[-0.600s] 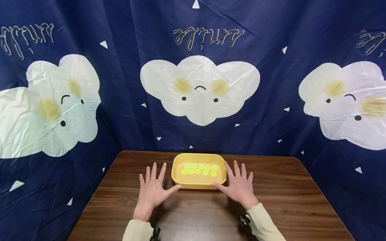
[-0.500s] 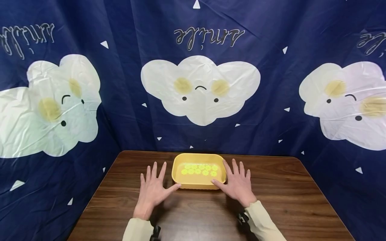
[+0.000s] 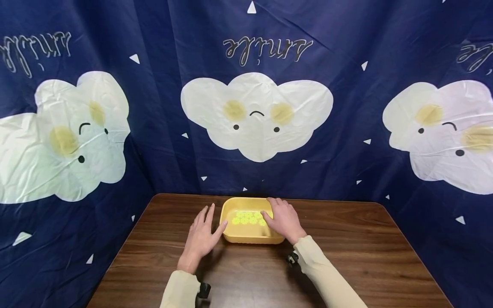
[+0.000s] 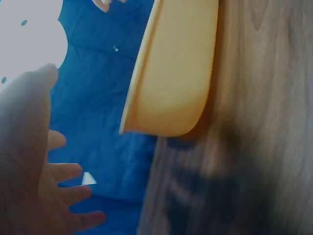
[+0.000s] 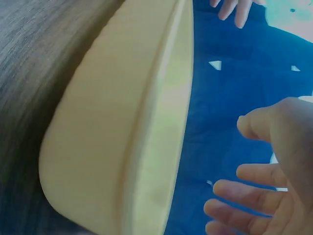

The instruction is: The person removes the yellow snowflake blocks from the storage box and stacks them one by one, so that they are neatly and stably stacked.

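A shallow yellow rectangular tub (image 3: 252,240) stands on the table, with several bright yellow flower shapes (image 3: 244,220) on its floor. My right hand (image 3: 283,218) hovers over the tub's right end and hides that side and some flowers. Its fingers are loosely bent and hold nothing; the right wrist view shows a gap between this hand (image 5: 279,191) and the tub (image 5: 93,137). At the left end, my left hand (image 3: 202,239) is spread, thumb close to the rim. Nothing lies in the left fingers, which stand apart from the tub (image 4: 176,68) in the left wrist view.
The brown wooden table (image 3: 358,252) carries the tub near its back edge. A dark blue curtain (image 3: 161,141) with upside-down clouds (image 3: 256,137) hangs around the back and both sides. Each wrist wears a small black device under a cream sleeve (image 3: 323,269).
My right hand has moved left from beside the tub to over its right end, its fingers drawing together. The left hand has turned a little inward toward the tub, its fingers closer together.
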The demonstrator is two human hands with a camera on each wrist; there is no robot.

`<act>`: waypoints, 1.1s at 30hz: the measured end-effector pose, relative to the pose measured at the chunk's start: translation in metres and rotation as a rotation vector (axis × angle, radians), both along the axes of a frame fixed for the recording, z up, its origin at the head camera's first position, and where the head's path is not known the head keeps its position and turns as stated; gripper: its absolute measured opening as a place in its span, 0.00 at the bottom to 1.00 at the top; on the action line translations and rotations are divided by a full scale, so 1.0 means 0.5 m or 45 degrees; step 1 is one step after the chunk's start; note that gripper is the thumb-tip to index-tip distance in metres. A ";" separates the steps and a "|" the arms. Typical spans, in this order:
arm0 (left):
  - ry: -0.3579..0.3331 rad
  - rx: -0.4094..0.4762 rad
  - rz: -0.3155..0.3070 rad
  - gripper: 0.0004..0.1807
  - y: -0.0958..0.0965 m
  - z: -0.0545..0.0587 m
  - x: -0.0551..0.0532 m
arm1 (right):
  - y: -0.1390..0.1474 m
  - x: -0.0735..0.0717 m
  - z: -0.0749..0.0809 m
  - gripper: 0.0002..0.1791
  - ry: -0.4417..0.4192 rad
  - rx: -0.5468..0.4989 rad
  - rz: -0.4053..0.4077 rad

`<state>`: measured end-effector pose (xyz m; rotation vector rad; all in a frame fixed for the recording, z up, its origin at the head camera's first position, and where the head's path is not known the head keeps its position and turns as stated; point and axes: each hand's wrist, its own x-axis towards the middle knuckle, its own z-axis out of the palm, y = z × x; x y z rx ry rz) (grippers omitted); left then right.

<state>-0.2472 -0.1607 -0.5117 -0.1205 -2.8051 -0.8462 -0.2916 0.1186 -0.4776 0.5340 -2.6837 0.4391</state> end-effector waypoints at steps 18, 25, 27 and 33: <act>-0.104 0.579 0.078 0.38 0.055 -0.095 -0.012 | -0.027 -0.068 -0.069 0.18 -0.535 0.000 0.165; 0.028 0.586 0.102 0.34 0.074 -0.106 -0.020 | -0.033 -0.086 -0.086 0.08 -0.556 0.071 0.138; 0.076 0.559 0.102 0.33 0.078 -0.106 -0.021 | -0.033 -0.087 -0.091 0.12 -0.552 0.082 0.114; 0.099 0.566 0.136 0.32 0.085 -0.105 -0.020 | -0.035 -0.089 -0.097 0.09 -0.510 0.121 0.032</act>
